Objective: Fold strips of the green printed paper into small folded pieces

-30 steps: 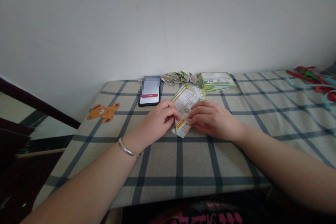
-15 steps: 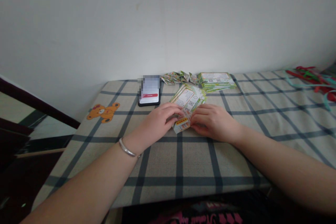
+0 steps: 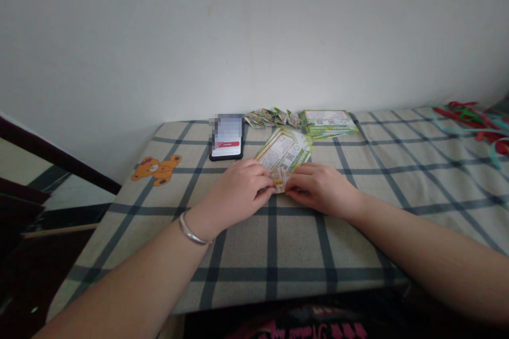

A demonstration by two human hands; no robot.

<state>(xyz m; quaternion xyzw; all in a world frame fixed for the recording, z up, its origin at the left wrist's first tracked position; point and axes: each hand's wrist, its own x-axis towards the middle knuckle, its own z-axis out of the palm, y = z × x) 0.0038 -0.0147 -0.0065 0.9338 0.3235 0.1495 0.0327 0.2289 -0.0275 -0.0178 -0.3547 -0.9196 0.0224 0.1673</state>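
Between my hands is a small printed paper piece (image 3: 280,182) with an orange-yellow strip, pinched near its lower edge. My left hand (image 3: 247,190), a silver bangle on its wrist, has thumb and fingers closed on the left side of this paper. On the right side, my right hand (image 3: 318,188) grips it with bent fingers. Both hands rest low over the tablecloth, and they hide part of the paper. Just beyond them lies a slanted stack of green and white printed sheets (image 3: 278,149), partly covered by the fingers and the small paper.
A phone (image 3: 226,140) with a lit screen lies left of the sheets. Several folded paper pieces (image 3: 264,117) sit by the wall (image 3: 254,37), beside another sheet stack (image 3: 328,123). Coloured ribbons (image 3: 473,122) are heaped far right. A bear picture (image 3: 157,169) marks the checked tablecloth (image 3: 238,254).
The small paper's lower edge has moved up and away from me, so less of it shows. My hands have come closer together, the left shifting slightly down. The stack stays put.
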